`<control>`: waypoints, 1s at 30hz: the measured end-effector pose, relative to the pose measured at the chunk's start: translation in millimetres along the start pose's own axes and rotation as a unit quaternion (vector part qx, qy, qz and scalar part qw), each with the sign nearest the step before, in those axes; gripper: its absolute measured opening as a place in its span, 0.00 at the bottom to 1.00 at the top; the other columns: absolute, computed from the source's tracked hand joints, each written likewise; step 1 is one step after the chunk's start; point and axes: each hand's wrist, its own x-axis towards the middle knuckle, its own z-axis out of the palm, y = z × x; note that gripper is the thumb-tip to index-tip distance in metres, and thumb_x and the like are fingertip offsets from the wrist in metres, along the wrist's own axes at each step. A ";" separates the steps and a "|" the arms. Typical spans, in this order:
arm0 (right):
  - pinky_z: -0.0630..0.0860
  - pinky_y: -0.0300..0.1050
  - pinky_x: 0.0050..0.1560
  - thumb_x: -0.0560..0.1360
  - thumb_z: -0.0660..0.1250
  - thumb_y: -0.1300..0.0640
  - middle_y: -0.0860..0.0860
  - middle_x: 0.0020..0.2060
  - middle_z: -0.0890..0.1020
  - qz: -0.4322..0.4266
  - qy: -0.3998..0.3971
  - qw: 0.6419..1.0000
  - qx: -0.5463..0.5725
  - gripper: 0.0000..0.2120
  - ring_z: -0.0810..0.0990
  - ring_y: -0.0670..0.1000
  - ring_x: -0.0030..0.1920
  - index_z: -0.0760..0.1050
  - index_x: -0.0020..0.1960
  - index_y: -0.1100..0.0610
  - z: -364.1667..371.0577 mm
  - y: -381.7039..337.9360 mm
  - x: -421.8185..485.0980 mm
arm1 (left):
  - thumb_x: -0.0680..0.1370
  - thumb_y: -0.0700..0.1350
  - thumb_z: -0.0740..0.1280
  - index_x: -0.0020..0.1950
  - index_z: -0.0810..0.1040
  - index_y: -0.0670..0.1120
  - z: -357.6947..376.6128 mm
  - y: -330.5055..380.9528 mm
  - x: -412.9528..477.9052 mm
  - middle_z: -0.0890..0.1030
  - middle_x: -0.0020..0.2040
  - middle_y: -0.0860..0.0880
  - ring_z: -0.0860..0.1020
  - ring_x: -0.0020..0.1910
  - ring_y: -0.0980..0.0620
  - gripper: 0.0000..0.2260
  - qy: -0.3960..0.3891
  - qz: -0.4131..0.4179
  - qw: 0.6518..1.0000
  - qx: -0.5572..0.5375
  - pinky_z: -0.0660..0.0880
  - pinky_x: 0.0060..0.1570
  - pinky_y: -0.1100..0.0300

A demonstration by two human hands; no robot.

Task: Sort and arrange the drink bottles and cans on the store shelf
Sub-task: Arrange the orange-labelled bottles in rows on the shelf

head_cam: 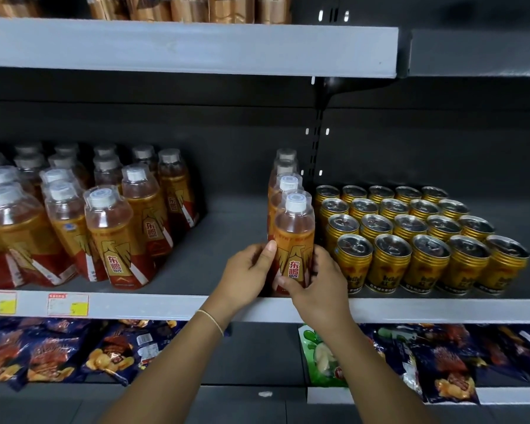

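A: Where is the bottle, and how do the hands hold it?
B: The front bottle (294,237) stands upright at the front edge of the middle shelf (166,305), first in a single row of bottles (285,175) that goes back toward the wall. The left hand (248,270) wraps it from the left, with the thumb on the label. The right hand (317,284) curls round its lower part from the right. So both hands grip it

A: What can go wrong from here?
B: I think three things. The bottle is very near the shelf lip, so a pull toward the person can tip it over the edge. The gold cans (410,234) are just beside the right hand, and the knuckles can knock the nearest one into its neighbours. Also, a push backward can press on the row behind and make those tall bottles lean

A: And the surface, the room?
B: The shelf is dark grey and flat, with a pale front strip that carries price labels (68,304). A bare gap separates this row from the bigger group of bottles (74,215) on the left. Snack bags (104,353) lie on the shelf below, an upper shelf (196,47) is above, and the back wall is dark with a slotted post (317,139)
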 end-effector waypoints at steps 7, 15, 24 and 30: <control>0.78 0.44 0.59 0.69 0.76 0.43 0.47 0.63 0.75 -0.008 0.006 1.000 -0.003 0.36 0.77 0.48 0.60 0.64 0.72 0.49 2.0 0.1 -3.0 | 0.79 0.63 0.57 0.49 0.83 0.48 -5.0 -5.7 12.8 0.85 0.47 0.51 0.82 0.50 0.51 0.23 -0.001 0.001 1.000 -0.021 0.77 0.56 0.46; 0.76 0.45 0.62 0.68 0.73 0.36 0.46 0.65 0.73 -0.008 0.010 0.999 -0.032 0.39 0.73 0.48 0.64 0.62 0.73 0.48 1.8 -1.1 -4.2 | 0.82 0.58 0.57 0.69 0.72 0.48 1.6 -16.1 69.8 0.76 0.67 0.49 0.73 0.66 0.50 0.21 0.066 -0.021 0.997 -0.037 0.68 0.68 0.48; 0.76 0.47 0.61 0.69 0.71 0.35 0.50 0.64 0.77 -0.021 0.022 0.993 -0.112 0.41 0.76 0.51 0.62 0.63 0.74 0.53 0.7 -8.1 -2.2 | 0.79 0.67 0.45 0.66 0.76 0.49 24.3 -18.2 117.6 0.79 0.64 0.44 0.76 0.65 0.45 0.32 -0.092 -0.077 0.946 -0.300 0.68 0.69 0.47; 0.78 0.49 0.60 0.70 0.70 0.35 0.50 0.63 0.78 -0.016 0.007 0.992 -0.126 0.42 0.78 0.52 0.61 0.61 0.76 0.55 0.1 -11.5 -2.0 | 0.79 0.67 0.46 0.57 0.83 0.54 27.7 -17.7 128.9 0.82 0.59 0.46 0.80 0.59 0.48 0.31 -0.115 -0.068 0.931 -0.341 0.76 0.58 0.54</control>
